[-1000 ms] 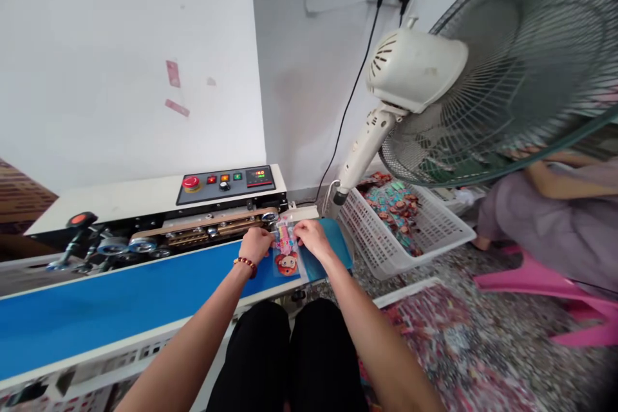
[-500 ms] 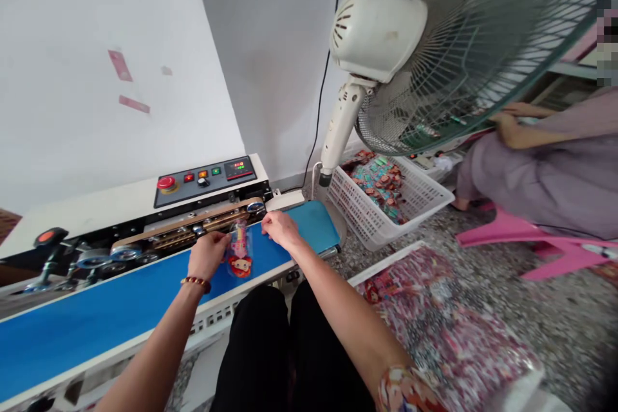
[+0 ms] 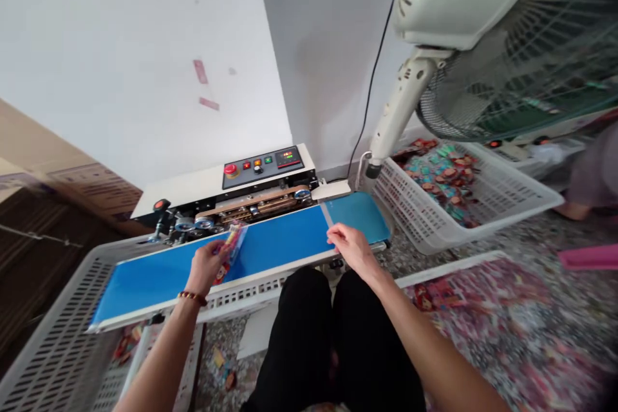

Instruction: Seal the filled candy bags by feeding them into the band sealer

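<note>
Two bare hands are mine. My left hand (image 3: 207,262) pinches a clear packet (image 3: 234,246) with a pink and red figure inside; my right hand (image 3: 351,246) has its fingers curled together, nothing visible in them, near the right end of a blue belt (image 3: 284,238). The packet slants left of the belt's middle, top towards the rear edge, lower end at the front edge. Lying askew, it could crease or slip over that front edge if I pull unevenly, and its top might snag on the rollers (image 3: 203,223) close behind. Past the right end, a fan (image 3: 463,0) crowds any reach towards a white basket (image 3: 403,212) of bright pieces. Another basket (image 3: 62,315) sits beyond the left end.
</note>
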### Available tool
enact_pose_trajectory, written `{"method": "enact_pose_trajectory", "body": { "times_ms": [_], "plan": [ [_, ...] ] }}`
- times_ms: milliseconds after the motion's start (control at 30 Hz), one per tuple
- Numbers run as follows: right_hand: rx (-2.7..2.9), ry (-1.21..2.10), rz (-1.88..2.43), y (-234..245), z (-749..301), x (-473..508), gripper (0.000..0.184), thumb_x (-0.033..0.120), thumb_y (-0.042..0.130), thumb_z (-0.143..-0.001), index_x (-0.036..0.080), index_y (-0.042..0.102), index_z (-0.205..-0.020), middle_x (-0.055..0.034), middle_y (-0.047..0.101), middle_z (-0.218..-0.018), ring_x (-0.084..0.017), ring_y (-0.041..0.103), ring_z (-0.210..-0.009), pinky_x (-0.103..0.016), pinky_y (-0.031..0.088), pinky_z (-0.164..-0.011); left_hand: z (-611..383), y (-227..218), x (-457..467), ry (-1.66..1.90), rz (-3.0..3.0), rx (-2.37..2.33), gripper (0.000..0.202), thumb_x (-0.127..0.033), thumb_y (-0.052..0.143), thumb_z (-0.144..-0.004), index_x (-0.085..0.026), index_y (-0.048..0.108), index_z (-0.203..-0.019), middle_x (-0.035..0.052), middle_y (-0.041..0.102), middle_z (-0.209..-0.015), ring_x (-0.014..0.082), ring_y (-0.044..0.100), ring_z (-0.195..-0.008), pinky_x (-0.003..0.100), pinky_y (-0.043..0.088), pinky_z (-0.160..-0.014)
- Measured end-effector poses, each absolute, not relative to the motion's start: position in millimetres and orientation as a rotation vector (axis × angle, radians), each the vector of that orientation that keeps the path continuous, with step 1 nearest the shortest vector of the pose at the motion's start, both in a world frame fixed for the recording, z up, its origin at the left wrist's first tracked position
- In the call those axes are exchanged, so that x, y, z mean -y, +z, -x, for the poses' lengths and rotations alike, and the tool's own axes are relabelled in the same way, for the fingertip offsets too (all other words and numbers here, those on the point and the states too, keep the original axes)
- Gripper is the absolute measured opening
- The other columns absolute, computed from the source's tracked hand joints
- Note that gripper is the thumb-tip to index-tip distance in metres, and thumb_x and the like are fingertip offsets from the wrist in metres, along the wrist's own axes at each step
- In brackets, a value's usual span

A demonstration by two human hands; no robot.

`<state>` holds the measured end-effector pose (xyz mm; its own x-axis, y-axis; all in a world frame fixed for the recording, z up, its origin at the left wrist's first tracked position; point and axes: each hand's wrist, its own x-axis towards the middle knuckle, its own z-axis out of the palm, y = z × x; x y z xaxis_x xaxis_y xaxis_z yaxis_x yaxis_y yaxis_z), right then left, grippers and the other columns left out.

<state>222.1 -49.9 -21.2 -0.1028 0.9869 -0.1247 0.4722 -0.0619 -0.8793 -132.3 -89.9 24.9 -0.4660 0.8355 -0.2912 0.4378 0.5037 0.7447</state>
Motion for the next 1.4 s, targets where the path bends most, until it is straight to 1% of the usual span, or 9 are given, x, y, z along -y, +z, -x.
{"method": "enact_pose_trajectory", "body": {
  "times_ms": [133,267,500,667,800,933,1000,1233,1400],
  "plan": [
    [1.665,1.274,1.4,-14,-194,58,0.012,0.028,0.058,-0.091,0.022,0.069,-0.088,-0.0026,0.076,-0.084,-0.017,0.07,-0.074,-0.025,0.05,-0.07,118,27,115,1.148,-0.718,-1.655,0.064,-0.05,0.093,-0.049,-0.017,0.066,-0.096,0.0003,0.069,-0.075,0.0167,0.063,-0.06,0.028,0.051,-0.061],
    [1.545,1.444,1.068,12,-153,58,0.027,0.042,0.067,-0.088,0.022,0.07,-0.106,-0.0039,0.076,-0.104,-0.019,0.07,-0.098,-0.028,0.051,-0.084,69,20,116,1.187,-0.675,-1.469,0.058,-0.045,0.095,-0.052,-0.016,0.068,-0.095,0.004,0.074,-0.085,0.018,0.067,-0.066,0.03,0.055,-0.065],
    [1.585,1.319,0.96,45,-165,37,0.018,0.038,0.068,-0.085,0.021,0.075,-0.08,-0.0015,0.075,-0.087,-0.019,0.068,-0.088,-0.029,0.051,-0.084,5,15,89,1.202,-0.942,-1.217,0.053,-0.051,0.086,-0.07,-0.014,0.076,-0.108,0.0116,0.077,-0.11,0.0288,0.071,-0.101,0.037,0.057,-0.091],
    [1.587,1.225,1.095,54,-195,25,0.018,0.037,0.069,-0.083,0.022,0.077,-0.08,0.0,0.075,-0.08,-0.018,0.067,-0.08,-0.027,0.05,-0.077,-15,34,67,1.282,-1.005,-1.25,0.062,-0.055,0.086,-0.066,-0.014,0.075,-0.111,0.0112,0.077,-0.107,0.0285,0.07,-0.096,0.036,0.058,-0.085],
    [1.508,1.237,1.11,57,-199,27,0.017,0.036,0.071,-0.081,0.021,0.076,-0.078,0.0018,0.071,-0.072,-0.016,0.064,-0.071,-0.025,0.049,-0.07,-26,49,53,1.273,-1.131,-1.257,0.049,-0.056,0.083,-0.067,-0.015,0.076,-0.092,0.0088,0.077,-0.094,0.0243,0.067,-0.087,0.031,0.055,-0.082],
    [1.405,1.164,1.125,52,-197,29,0.014,0.035,0.072,-0.082,0.023,0.077,-0.079,0.0031,0.069,-0.071,-0.014,0.061,-0.069,-0.024,0.047,-0.069,-38,56,47,1.206,-1.267,-1.346,0.053,-0.066,0.079,-0.066,-0.018,0.07,-0.085,0.0029,0.069,-0.073,0.0187,0.059,-0.066,0.027,0.05,-0.061],
    [1.326,1.205,1.105,47,-199,27,0.018,0.041,0.075,-0.081,0.023,0.077,-0.081,0.0033,0.067,-0.07,-0.013,0.06,-0.067,-0.024,0.047,-0.067,-45,58,44,1.202,-1.278,-1.381,0.058,-0.072,0.078,-0.063,-0.02,0.067,-0.087,0.0001,0.065,-0.068,0.0173,0.054,-0.06,0.025,0.046,-0.053],
    [1.176,1.313,1.076,40,-221,32,0.035,0.052,0.089,-0.066,0.022,0.075,-0.077,0.0051,0.063,-0.067,-0.011,0.056,-0.063,-0.024,0.047,-0.069,-63,52,41,1.205,-1.266,-1.318,0.062,-0.077,0.081,-0.055,-0.022,0.068,-0.083,0.0004,0.068,-0.078,0.0195,0.06,-0.07,0.025,0.05,-0.058],
    [1.075,1.457,1.082,29,-225,36,0.047,0.053,0.096,-0.049,0.021,0.072,-0.075,0.0059,0.063,-0.066,-0.011,0.056,-0.062,-0.025,0.048,-0.069,-68,52,41,1.162,-1.222,-1.314,0.063,-0.076,0.083,-0.051,-0.02,0.066,-0.075,0.0002,0.063,-0.068,0.0173,0.055,-0.063,0.024,0.048,-0.053]
  ]
}}
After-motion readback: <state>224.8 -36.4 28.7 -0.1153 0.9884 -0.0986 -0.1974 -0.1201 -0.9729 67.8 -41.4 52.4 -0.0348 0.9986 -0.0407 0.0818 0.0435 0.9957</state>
